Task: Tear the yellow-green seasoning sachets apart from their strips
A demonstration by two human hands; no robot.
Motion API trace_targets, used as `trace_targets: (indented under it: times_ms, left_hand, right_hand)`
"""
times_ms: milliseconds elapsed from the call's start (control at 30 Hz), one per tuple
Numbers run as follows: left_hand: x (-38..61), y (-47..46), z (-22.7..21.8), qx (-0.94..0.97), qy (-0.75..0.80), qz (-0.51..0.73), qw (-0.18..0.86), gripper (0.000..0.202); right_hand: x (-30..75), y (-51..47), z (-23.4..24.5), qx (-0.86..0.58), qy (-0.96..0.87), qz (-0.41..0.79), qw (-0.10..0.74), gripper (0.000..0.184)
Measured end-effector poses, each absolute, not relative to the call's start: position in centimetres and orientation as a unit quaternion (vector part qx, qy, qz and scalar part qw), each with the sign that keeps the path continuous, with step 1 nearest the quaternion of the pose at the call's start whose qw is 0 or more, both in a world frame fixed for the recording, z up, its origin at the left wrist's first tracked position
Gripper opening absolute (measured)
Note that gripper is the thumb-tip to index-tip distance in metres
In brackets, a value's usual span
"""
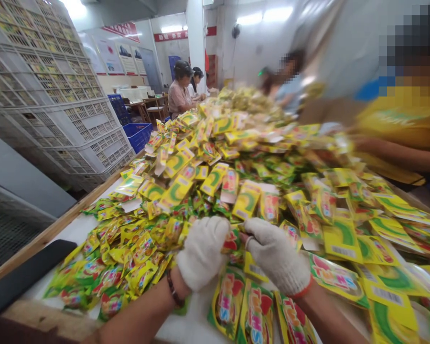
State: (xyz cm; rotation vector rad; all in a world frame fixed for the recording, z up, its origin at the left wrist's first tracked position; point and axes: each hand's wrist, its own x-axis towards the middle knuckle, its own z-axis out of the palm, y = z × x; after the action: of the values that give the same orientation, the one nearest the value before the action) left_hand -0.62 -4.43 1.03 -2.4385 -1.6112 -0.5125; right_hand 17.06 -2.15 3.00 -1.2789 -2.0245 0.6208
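Observation:
My left hand (204, 251), in a white knit glove, is closed on a small green and red packet (232, 240). From the other side my right hand (275, 258), gloved too with a bare fingertip showing, pinches at the packet's edge; its grip is partly hidden. Below the hands, several large yellow-green printed packs (227, 298) lie side by side on the white tabletop (186, 320). Small filled packets (139, 253) are heaped left of my left hand. Flat yellow cartons (342, 239) lie to the right of my right hand.
A tall pile of yellow cartons (215, 129) runs down the table. White crates (75, 124) are stacked at left, near a blue crate (138, 136). A dark flat object (28, 274) lies on the wooden table edge (68, 227). A person in yellow (408, 129) works at right; others sit farther back.

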Motion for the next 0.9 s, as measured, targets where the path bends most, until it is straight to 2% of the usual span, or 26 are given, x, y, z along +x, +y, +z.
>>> trace_targets:
  times_ms: [67,133,233,300,367,433,567,633,700,767,833,900]
  left_hand:
    - [-0.6,-4.3,1.1,-0.806,-0.558,-0.175,0.095,0.026]
    - [-0.7,-4.2,1.2,-0.794,-0.572,-0.179,0.098,0.028]
    - [-0.8,-4.3,0.9,-0.790,-0.574,-0.193,0.094,0.029]
    - [-0.8,-4.7,0.4,-0.789,-0.565,-0.223,0.087,0.028]
    - [-0.7,-5.0,-0.2,-0.780,-0.553,-0.287,0.054,0.035]
    - [-0.6,-4.9,-0.5,-0.746,-0.545,-0.380,-0.044,0.042]
    - [-0.2,-4.1,0.7,-0.621,-0.481,-0.442,-0.434,0.023]
    - [0.1,-3.9,1.5,-0.524,-0.443,-0.484,-0.543,0.030]
    - [0.3,-4.0,2.0,-0.455,-0.421,-0.539,-0.571,0.047]
    - [0.3,-4.1,2.0,-0.434,-0.400,-0.562,-0.580,0.058]
    - [0.2,-4.2,1.8,-0.443,-0.381,-0.554,-0.593,0.056]
    - [0.0,-4.1,1.6,-0.465,-0.369,-0.541,-0.596,0.044]
  right_hand:
    - [17.0,-2.2,3.0,-0.498,-0.729,0.323,0.340,0.016]
    - [16.9,-2.3,3.0,-0.510,-0.669,0.423,0.336,0.023]
    - [16.5,-2.8,3.0,-0.491,-0.613,0.548,0.286,0.030]
    - [16.0,-3.1,2.8,-0.467,-0.620,0.574,0.259,0.023]
    - [15.7,-3.1,2.4,-0.462,-0.645,0.547,0.265,0.016]
    - [15.6,-2.8,2.2,-0.456,-0.666,0.504,0.306,0.017]
    - [15.8,-2.2,2.8,-0.436,-0.671,0.427,0.420,0.011]
    - [15.8,-2.2,3.0,-0.460,-0.627,0.387,0.496,0.014]
    - [15.5,-2.3,2.9,-0.465,-0.577,0.400,0.539,0.029]
    - [15.2,-2.4,2.5,-0.439,-0.558,0.467,0.527,0.037]
    - [15.0,-2.4,2.1,-0.412,-0.560,0.518,0.498,0.038]
    - [15.0,-2.3,1.7,-0.402,-0.571,0.535,0.475,0.037]
